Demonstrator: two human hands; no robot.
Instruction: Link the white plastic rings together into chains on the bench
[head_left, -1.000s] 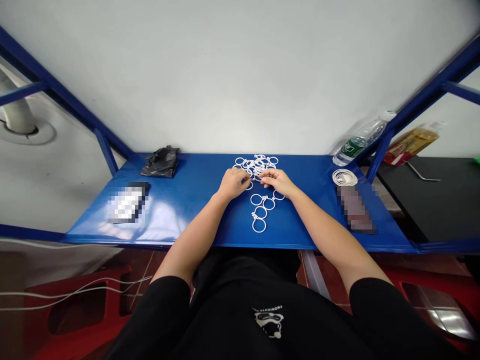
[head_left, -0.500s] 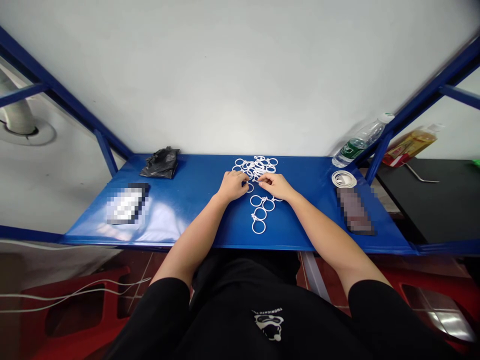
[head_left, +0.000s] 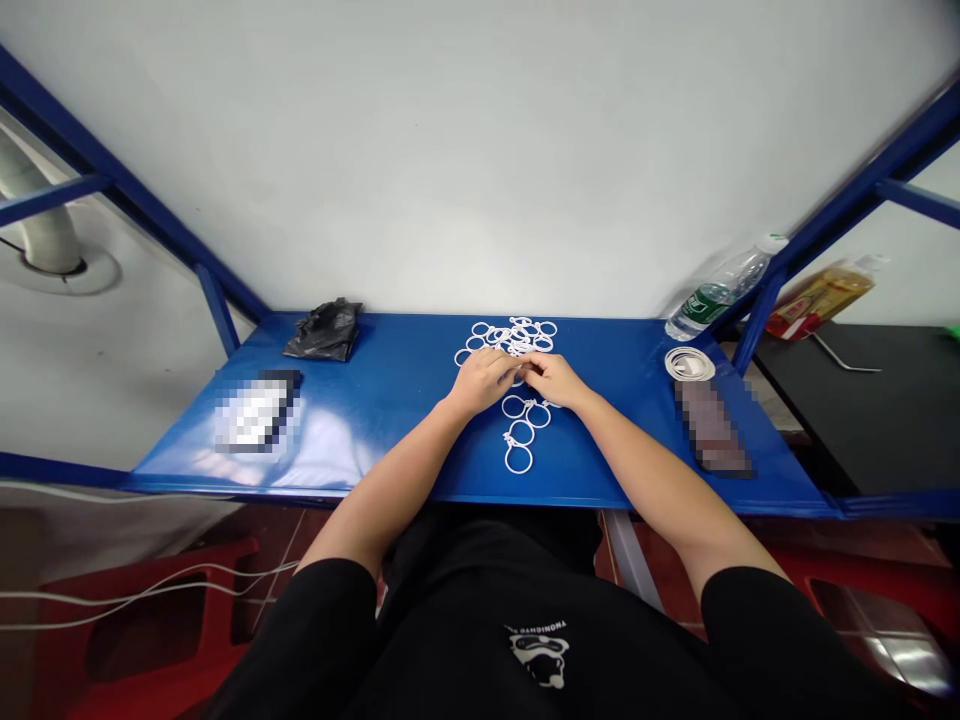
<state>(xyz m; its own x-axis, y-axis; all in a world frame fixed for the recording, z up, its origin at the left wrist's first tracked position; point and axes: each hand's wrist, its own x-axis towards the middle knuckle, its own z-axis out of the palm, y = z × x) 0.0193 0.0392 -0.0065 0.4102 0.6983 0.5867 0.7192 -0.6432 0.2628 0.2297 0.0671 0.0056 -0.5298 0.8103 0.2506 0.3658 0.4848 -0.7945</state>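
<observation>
both hands meet over the blue table (head_left: 405, 400), just on the near side of a pile of white rings (head_left: 519, 340). the left hand (head_left: 484, 382) and the right hand (head_left: 556, 380) have their fingers curled inward, tips close together; i cannot tell whether either one grips a ring, since the fingers hide it. nearer the table's front edge lies a crooked row of white rings (head_left: 529, 423), its far right end partly under the right hand. a black bag (head_left: 326, 328) sits far left; a clear bottle (head_left: 709, 302) leans far right, beyond a coiled white cable (head_left: 679, 364).
</observation>
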